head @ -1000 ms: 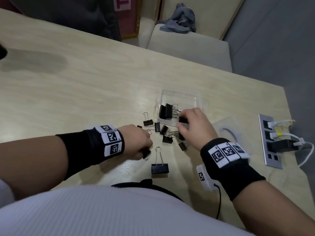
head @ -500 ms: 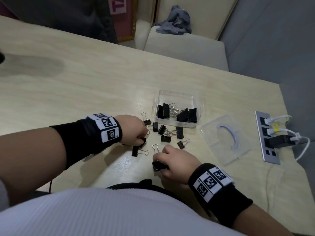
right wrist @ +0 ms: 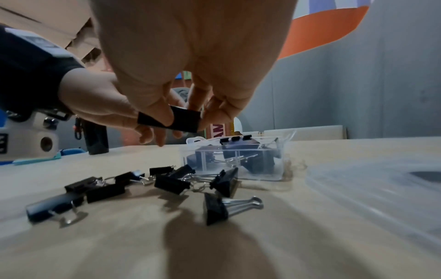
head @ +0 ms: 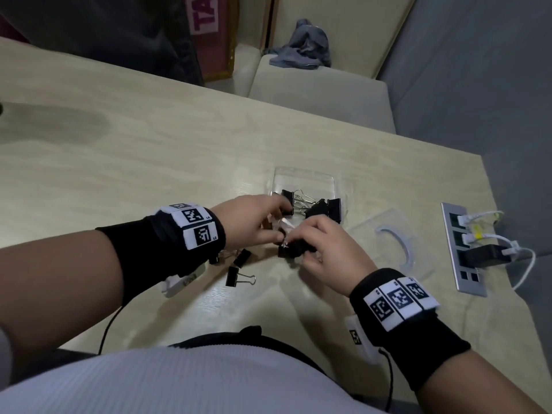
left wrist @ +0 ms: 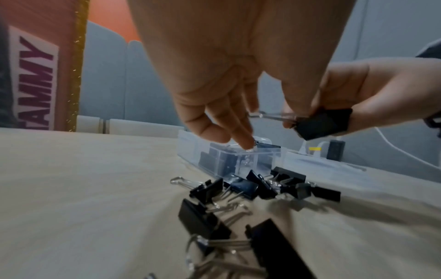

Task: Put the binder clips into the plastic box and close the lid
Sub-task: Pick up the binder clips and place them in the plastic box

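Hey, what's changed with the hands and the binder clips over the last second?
The right hand has picked a black binder clip up off the wooden table near the body and carried it up toward the clear plastic box. The left hand has reached over to the box. The box, the clear lid and the loose clips stayed put.

A white rectangular label (left wrist: 35, 83) on a reddish-brown panel beyond the desk bears bold magenta capitals, cut off at the frame edge; the left wrist view shows "AMMY", the head view only "TA" (head: 204, 13). The black-and-white square-patterned markers on the black wristbands (head: 198, 227) carry no readable words.
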Available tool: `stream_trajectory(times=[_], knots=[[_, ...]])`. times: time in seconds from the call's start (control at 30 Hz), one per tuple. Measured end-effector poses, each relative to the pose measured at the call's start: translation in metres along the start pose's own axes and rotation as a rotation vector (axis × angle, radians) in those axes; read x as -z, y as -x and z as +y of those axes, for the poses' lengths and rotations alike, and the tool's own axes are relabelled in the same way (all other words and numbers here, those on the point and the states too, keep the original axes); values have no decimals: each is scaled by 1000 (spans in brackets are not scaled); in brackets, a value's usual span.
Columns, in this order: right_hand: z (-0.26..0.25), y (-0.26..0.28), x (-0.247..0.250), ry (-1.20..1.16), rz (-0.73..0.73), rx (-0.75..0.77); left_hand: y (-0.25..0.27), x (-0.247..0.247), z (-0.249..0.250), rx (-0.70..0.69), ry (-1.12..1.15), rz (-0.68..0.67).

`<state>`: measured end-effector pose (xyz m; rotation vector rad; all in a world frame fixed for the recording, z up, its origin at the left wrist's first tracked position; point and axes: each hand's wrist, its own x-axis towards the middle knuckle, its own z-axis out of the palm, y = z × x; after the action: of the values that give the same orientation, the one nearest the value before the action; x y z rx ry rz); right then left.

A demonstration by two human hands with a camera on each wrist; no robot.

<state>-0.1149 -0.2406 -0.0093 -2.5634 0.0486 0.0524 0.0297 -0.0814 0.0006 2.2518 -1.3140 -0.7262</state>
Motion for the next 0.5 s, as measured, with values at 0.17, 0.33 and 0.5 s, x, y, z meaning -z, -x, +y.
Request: stream_trajectory(times=[0.17, 0.33, 0.5], knots=[[-6, -14, 1, -160, 222, -251, -7, 4, 7, 99, 164, 71], [-9, -35, -4, -319, 337, -383, -23, 5, 14, 98, 105, 130], [-10, -38, -3, -401, 223, -432, -50, 15, 11, 130, -34, 163]])
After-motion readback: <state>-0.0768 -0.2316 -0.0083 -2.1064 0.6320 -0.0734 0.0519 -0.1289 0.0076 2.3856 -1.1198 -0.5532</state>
